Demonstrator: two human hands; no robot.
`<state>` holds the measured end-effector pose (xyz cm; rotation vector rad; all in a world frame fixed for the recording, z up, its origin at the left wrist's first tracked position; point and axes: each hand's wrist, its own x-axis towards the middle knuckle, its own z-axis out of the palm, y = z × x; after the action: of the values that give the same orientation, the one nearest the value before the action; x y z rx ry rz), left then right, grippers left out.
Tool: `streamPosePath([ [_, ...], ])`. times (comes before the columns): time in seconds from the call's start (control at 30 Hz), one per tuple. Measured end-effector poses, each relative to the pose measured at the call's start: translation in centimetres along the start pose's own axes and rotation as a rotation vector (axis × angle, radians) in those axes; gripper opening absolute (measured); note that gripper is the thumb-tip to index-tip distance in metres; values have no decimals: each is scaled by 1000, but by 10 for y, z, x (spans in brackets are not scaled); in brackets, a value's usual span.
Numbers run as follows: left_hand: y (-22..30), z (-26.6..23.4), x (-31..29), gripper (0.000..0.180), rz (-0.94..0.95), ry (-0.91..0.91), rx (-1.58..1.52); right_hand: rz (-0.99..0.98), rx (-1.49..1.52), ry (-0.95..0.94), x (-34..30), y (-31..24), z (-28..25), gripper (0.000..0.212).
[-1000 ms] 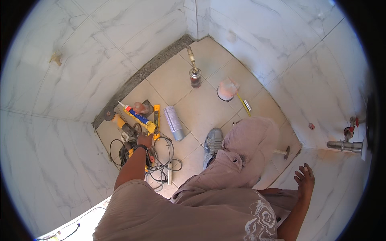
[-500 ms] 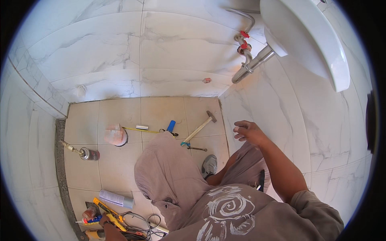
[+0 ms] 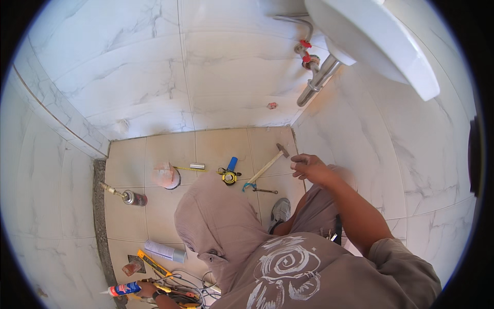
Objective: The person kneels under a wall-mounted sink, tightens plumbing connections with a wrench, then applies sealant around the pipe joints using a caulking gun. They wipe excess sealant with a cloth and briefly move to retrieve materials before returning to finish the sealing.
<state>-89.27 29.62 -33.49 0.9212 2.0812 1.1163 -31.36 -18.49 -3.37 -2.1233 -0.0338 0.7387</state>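
At the lower left, my left hand (image 3: 147, 288) is closed around a sealant tube (image 3: 125, 289), blue and red with a white nozzle that points left. Beneath and beside that hand lie cables (image 3: 180, 280) and a yellow level (image 3: 154, 263). A lilac-and-grey cylinder (image 3: 165, 252) rests on its side just beyond them. My right hand (image 3: 310, 169) hovers over my knee near the right wall, fingers loosely bent and partly apart, with nothing visible in them. The hammer (image 3: 266, 166) on the floor is the nearest tool to it.
A white sink (image 3: 381, 41) juts from the right wall, its chrome drain pipe (image 3: 319, 82) and red-handled valves (image 3: 307, 59) below. On the tiles sit a tape measure (image 3: 229, 177), a blue-handled tool (image 3: 232, 164), a metal tube (image 3: 197, 166), a wrench (image 3: 265, 190), a bucket (image 3: 167, 176) and a gas torch (image 3: 133, 198).
My left hand has lifted the sealant tube out from among the tools and shifted it a little. My right hand's fingers have drawn closer together. The view has moved slightly left.
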Motion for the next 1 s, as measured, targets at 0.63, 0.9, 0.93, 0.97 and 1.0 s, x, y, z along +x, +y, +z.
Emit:
streamPosePath([
  [0.63, 225, -42, -186, 82, 597, -581, -82, -808, -910, 635, 134, -133, -204, 47],
  [0.9, 219, 3, -239, 86, 684, -657, -59, -753, -1260, 660, 177, -142, -212, 41],
  [0.93, 218, 6, -244, 85, 633, -683, -101, -803, -1345, 663, 183, -142, -214, 39],
  [0.97, 218, 9, -248, 85, 582, -708, -143, -873, -1460, 651, 187, -143, -218, 36],
  [1.0, 219, 10, -251, 85, 563, -741, -132, -894, -1536, 669, 190, -141, -218, 35],
])
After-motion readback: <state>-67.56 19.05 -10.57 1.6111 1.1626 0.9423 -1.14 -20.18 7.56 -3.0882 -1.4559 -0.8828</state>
